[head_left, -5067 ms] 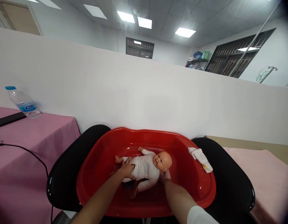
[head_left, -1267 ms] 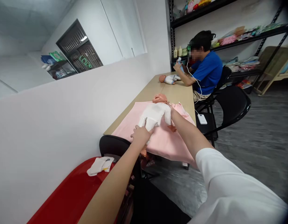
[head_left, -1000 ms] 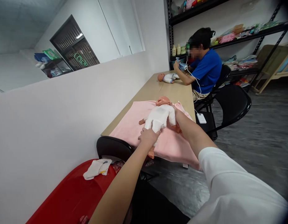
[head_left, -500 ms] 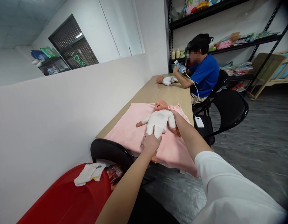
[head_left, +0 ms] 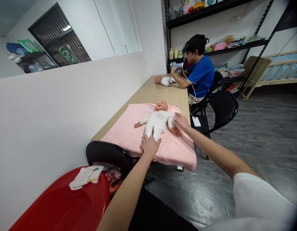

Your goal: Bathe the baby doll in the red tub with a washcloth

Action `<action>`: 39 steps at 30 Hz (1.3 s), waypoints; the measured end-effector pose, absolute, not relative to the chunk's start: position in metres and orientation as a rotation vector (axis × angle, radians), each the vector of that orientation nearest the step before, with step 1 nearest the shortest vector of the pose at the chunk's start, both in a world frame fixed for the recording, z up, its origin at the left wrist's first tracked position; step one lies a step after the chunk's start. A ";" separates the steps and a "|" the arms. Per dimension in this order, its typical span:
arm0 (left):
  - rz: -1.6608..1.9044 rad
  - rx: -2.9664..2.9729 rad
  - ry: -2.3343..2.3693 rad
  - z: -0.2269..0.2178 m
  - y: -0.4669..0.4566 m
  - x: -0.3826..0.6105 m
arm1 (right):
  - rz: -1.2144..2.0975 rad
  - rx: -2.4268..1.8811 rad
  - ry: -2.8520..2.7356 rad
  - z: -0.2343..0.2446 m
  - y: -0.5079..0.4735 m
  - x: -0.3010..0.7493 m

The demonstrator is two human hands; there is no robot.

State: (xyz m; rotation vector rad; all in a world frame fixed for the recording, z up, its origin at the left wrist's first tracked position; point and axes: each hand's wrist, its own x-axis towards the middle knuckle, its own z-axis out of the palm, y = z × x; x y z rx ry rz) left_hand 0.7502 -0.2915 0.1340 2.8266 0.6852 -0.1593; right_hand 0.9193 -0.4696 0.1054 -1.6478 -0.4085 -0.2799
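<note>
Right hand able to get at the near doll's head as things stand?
Looks like yes: the right hand is beside the near doll, with only towel apparent between it and the head. The left hand holds the legs, clear of that path.

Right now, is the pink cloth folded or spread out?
Mostly spread out: the pink cloth lies wide beneath the nearer doll, draping off the table, with bunched folds beside the right hand.

Beyond a white partition [head_left: 73, 99], a barred window [head_left: 55, 38] is seen, marked by a bright patch [head_left: 66, 28], possibly a reflected lamp. Black shelves [head_left: 208, 13] are stacked with goods [head_left: 219, 47]; the grey floor [head_left: 254, 134] is occupied by chairs [head_left: 224, 110] and a crib [head_left: 263, 71].
</note>
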 end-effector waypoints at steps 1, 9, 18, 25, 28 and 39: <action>-0.157 2.837 0.659 0.134 -0.289 0.744 | -0.268 -1.656 -0.401 0.099 -0.478 0.892; 0.374 3.024 -0.074 0.049 -0.274 0.599 | -0.084 -1.685 -1.529 -0.030 -0.492 0.603; 0.447 2.750 0.386 -0.146 -0.294 0.345 | -0.450 -1.570 -2.332 -0.153 -0.472 0.500; 0.376 2.397 0.763 -0.205 -0.344 0.285 | 0.221 -1.667 -1.963 -0.168 -0.492 0.479; 0.331 2.365 0.744 -0.205 -0.341 0.293 | 0.223 -1.728 -1.866 -0.182 -0.498 0.474; -0.118 2.071 0.921 -0.202 -0.326 0.308 | 0.328 -1.889 -1.592 -0.181 -0.510 0.486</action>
